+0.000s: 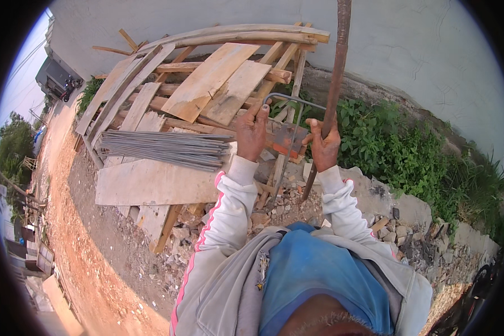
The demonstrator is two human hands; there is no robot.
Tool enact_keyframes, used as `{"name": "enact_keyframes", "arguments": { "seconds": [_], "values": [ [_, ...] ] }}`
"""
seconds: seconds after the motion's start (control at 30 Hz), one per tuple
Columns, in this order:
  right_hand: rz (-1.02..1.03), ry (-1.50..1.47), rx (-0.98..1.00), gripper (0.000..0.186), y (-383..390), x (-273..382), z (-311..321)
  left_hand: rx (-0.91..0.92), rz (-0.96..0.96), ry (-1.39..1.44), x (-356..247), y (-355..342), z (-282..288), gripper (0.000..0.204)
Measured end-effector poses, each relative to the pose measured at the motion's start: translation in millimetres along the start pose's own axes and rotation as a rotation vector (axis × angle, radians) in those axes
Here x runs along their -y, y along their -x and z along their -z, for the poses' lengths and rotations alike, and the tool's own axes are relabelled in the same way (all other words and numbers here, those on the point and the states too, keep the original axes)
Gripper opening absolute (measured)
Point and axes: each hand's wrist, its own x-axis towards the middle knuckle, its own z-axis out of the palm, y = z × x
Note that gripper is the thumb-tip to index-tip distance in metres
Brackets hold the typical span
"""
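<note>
My left hand [252,134] is closed at the bend of a thin grey metal rod [282,96], shaped with several angles, its long side reaching down over the rubble. My right hand [326,147] grips a long rusty brown bar [338,67], which stands tilted with its lower end near the rubble. The rod's upper stretch reaches to this bar. Between my hands and behind the rod is a small dark plate with orange on it [289,143], among boards. A bundle of straight grey rods [162,148] lies on wood left of my left hand.
A pile of planks and beams [207,84] leans near a pale wall [420,67]. Green weeds [392,145] grow along its foot. Broken stones [400,232] lie at the lower right. A dirt path [61,196] runs along the left, with a parked motorbike [70,85] far up it.
</note>
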Motion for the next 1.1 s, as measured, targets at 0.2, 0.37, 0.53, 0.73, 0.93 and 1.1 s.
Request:
{"name": "enact_keyframes", "arguments": {
  "seconds": [0.2, 0.37, 0.53, 0.73, 0.93, 1.1],
  "values": [
    [0.23, 0.031, 0.122, 0.043, -26.0, -45.5, 12.8, -0.137, 0.119, 0.306, -7.1, 8.9, -42.2, 0.028],
    [-0.043, -0.215, 0.313, 0.03, -22.1, -21.0, 15.7, -0.205, 0.188, 0.354, -5.2, 7.7, -61.6, 0.028],
    [-0.084, -0.273, 0.332, 0.028, -34.7, -13.7, 32.1, -0.264, 0.296, 0.446, -7.0, 8.0, -68.0, 0.028],
    [-0.116, -0.341, 0.319, 0.024, -43.0, -15.2, 56.2, -0.233, 0.253, 0.478, -12.3, 12.1, -78.6, 0.028],
    [-0.128, -0.273, 0.377, 0.027, -41.1, -21.8, 68.8, -0.196, 0.241, 0.366, -21.2, 13.0, -99.1, 0.029],
    [-0.151, 0.048, 0.183, 0.033, -44.5, -42.2, 112.5, -0.113, 0.22, 0.124, -3.3, 7.3, -55.3, 0.03]
  ]
}}
